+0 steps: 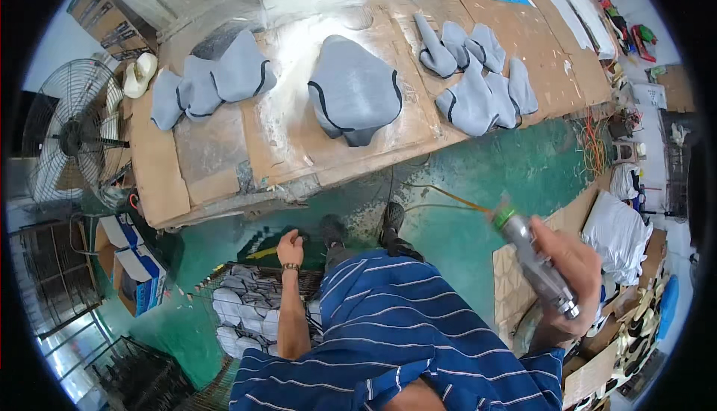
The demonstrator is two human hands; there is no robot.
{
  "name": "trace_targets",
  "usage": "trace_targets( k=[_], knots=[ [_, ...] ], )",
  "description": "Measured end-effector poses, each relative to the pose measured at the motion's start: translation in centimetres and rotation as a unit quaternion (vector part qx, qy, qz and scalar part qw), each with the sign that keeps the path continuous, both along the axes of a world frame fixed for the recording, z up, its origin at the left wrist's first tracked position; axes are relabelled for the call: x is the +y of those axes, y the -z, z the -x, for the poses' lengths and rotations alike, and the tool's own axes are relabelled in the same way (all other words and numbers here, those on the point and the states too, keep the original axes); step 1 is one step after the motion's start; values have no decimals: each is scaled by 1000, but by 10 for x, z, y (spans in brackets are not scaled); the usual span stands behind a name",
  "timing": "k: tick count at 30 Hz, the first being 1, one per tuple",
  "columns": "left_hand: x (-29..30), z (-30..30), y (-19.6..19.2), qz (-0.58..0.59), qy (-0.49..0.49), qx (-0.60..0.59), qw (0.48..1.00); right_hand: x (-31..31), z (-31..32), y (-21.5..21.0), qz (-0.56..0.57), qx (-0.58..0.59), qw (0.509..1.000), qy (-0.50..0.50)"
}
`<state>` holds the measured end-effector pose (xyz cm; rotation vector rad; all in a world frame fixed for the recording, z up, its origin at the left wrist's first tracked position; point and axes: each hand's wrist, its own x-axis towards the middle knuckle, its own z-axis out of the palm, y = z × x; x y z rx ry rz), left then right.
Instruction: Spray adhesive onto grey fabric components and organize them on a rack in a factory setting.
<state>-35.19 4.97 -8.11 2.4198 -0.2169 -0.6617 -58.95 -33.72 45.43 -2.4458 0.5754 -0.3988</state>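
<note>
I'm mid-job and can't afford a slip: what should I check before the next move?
1. Right hand gripping the silver metal tool with green collar: ok.
2. Thin yellow hose joined to that collar: cannot tell, blurred.
3. Left hand off the brown cardboard-covered table: ok, low beside the dark wire basket.
4. Large rounded grey fabric piece with black trim apart from its neighbours: ok.
5. Three smaller grey fabric pieces at the table's left separated: not ok, bunched together.
</note>
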Motion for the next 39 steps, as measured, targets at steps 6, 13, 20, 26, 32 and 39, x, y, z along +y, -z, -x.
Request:
trace_targets(
  k=[6, 13, 20, 26, 32, 39],
  knots=[
    [-2, 8, 0, 4, -13, 30, 999, 16, 7, -14, -16, 72, 997, -20],
    [-10, -25, -13, 84, 41, -36, 995, 75, -34, -17, 84, 29, 996, 4],
    [-27, -46, -30, 140, 56, -39, 988, 153, -37, -22, 123, 36, 991, -34],
    [-19, -33, -2, 157, 106, -45, 981, 198, -10, -26, 145, 91, 985, -13],
    [19, 1, 41, 92, 103, -21, 990, 194, 41, -6, 83, 57, 995, 0],
    [51, 51, 71, -13, 74, -7, 997, 141, 111, 1, -6, 42, 999, 22]
  ],
)
